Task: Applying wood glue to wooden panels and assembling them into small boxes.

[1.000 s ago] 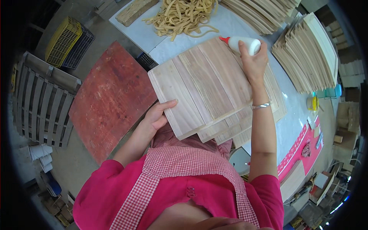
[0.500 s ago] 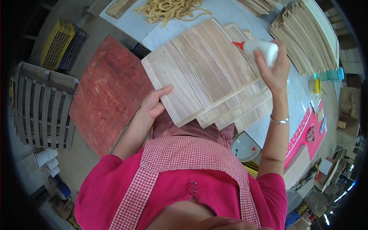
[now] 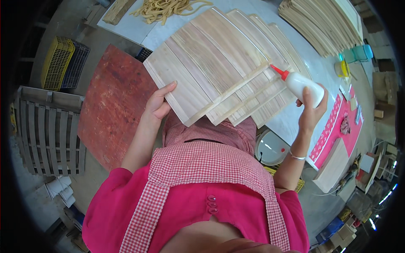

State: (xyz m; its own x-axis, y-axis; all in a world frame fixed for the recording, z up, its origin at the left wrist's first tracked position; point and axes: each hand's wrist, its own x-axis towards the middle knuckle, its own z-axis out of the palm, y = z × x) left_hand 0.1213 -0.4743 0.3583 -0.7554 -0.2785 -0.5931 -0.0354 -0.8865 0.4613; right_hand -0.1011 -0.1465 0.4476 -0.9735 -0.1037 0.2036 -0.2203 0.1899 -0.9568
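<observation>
On my feed, the left hand (image 3: 161, 100), left of centre, pinches the lower-left edge of the top wooden board (image 3: 206, 63) at upper centre. Farther right, the right hand (image 3: 313, 105) wraps a white bottle (image 3: 300, 85), red nozzle (image 3: 284, 75) by the board's right corner.

"Can we read any lettering on the bottle (image 3: 300, 85)?"

"No, we see only plain white on the side facing us."

"And on the pink sheet (image 3: 335, 134) over at the right?"

"We make out white marks along its edge, but they're too small for us to tell whether they are letters or a pattern."

"What about the boards (image 3: 206, 59)?"

"We see just wood grain there. We can read no words, numbers or signs anywhere."
</observation>
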